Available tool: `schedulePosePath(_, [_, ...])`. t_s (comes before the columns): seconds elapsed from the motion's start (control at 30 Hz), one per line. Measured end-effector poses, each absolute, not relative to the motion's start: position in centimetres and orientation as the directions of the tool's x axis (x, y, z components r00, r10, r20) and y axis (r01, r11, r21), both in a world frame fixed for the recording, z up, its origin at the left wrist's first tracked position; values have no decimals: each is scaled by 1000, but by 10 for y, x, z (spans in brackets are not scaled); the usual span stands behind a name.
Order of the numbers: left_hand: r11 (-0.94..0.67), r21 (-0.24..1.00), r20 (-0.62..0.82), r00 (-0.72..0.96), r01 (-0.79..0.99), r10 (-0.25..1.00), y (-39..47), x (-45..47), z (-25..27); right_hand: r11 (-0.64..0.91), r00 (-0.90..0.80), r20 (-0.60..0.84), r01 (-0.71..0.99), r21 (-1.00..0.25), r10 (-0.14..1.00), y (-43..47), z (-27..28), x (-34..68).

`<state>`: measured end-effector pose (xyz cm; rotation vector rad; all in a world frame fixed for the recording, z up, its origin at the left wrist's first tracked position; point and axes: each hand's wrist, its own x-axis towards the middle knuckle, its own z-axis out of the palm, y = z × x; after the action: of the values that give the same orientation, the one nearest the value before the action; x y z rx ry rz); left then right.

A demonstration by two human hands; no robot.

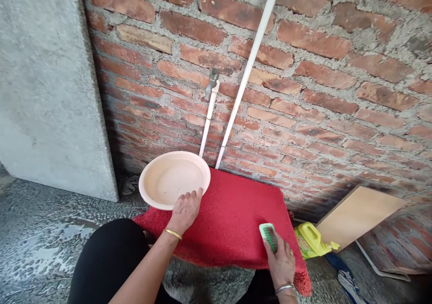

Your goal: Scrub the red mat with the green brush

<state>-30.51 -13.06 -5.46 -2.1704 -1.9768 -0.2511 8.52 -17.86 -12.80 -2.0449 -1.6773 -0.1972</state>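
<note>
A pale pink plastic basin [155, 178] rests at the left end of a low surface covered by a red cloth [232, 205]. My left hand [186, 210] grips the basin's near right rim, its fingers curled over the edge. Small dark specks lie inside the basin. Over the right part of the cloth, my right hand [281, 259] is closed around a scrubbing brush [269, 235] with a white and pale green body. The brush's green and dark bristles face up and are partly hidden by my fingers.
A tap [212, 81] and a long white pipe [251, 65] run along the brick wall. Right of the cloth stand a yellow jug [312, 241], a tan board [359, 216] and blue footwear [346, 277]. A concrete slab [57, 92] leans at left above wet floor [50, 245].
</note>
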Motion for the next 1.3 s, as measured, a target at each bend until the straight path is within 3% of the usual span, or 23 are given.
schedulePosePath(0.23, [-93, -56, 240, 104, 994, 965, -131, -305, -53, -552, 611, 292, 791, -264, 736, -204, -112, 182])
schedulePosePath(0.37, [-94, -50, 247, 103, 994, 964, -131, -303, -52, -615, 682, 283, 731, -295, 675, -206, -100, 189])
schedulePosePath(0.47, [-84, -32, 252, 89, 996, 964, -131, -301, -52, -438, 553, 307, 819, -370, 774, -189, -99, 153])
schedulePosePath(0.63, [-78, -4, 281, 77, 997, 957, -131, -300, -54, 104, 102, 384, 872, -479, 918, -161, -113, 20])
schedulePosePath(0.77, [-84, -27, 304, 88, 996, 949, -132, -301, -53, 474, -324, 403, 804, -359, 856, -164, -119, -88])
schedulePosePath(0.9, [-92, -65, 309, 108, 994, 945, -133, -300, -51, 637, -541, 370, 737, -224, 755, -159, -119, -142])
schedulePosePath(1.0, [-86, -65, 313, 102, 994, 944, -134, -300, -51, 590, -497, 379, 785, -186, 781, -137, -120, -142])
schedulePosePath(1.1, [-85, -55, 318, 98, 995, 943, -134, -301, -52, 438, -350, 377, 881, -178, 858, -107, -119, -110])
schedulePosePath(1.3, [-82, -48, 290, 92, 996, 953, -133, -302, -54, -54, 94, 344, 991, -122, 934, -92, -114, 19])
